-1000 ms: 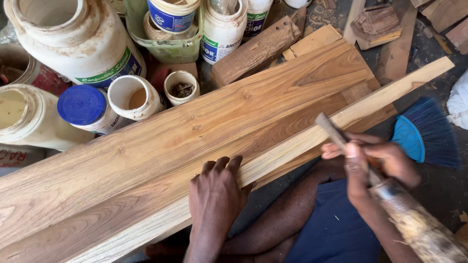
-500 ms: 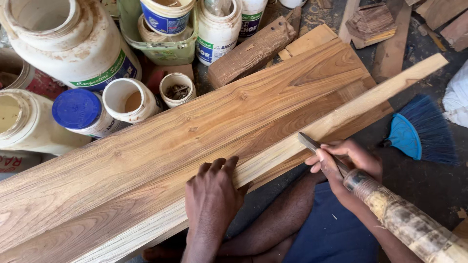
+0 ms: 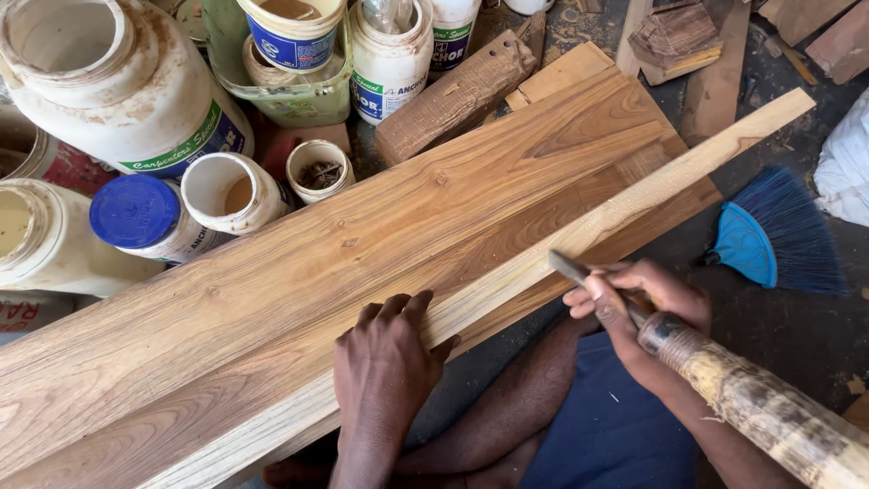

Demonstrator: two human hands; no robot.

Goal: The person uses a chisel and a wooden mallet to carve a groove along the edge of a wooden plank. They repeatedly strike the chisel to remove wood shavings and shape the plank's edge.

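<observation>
Wooden chisel handle [image 3: 769,407] cut off, blade tip [image 3: 566,265] behind strip [image 3: 579,235]

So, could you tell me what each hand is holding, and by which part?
The right hand grips a chisel where blade meets wooden handle. The left hand holds nothing; it lies flat on the plank.

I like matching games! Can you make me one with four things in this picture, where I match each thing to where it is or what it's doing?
Things:
1. left hand
2. right hand
3. blue fan-shaped plastic brush
4. round blue jar lid

Places or states:
A. lying on the dark floor, right of the boards
B. pressed flat on the long pale wooden strip
C. on top of a white plastic jar, left of the boards
D. gripping a chisel with a worn wooden handle

Pairs: 1-B, 2-D, 3-A, 4-C
</observation>
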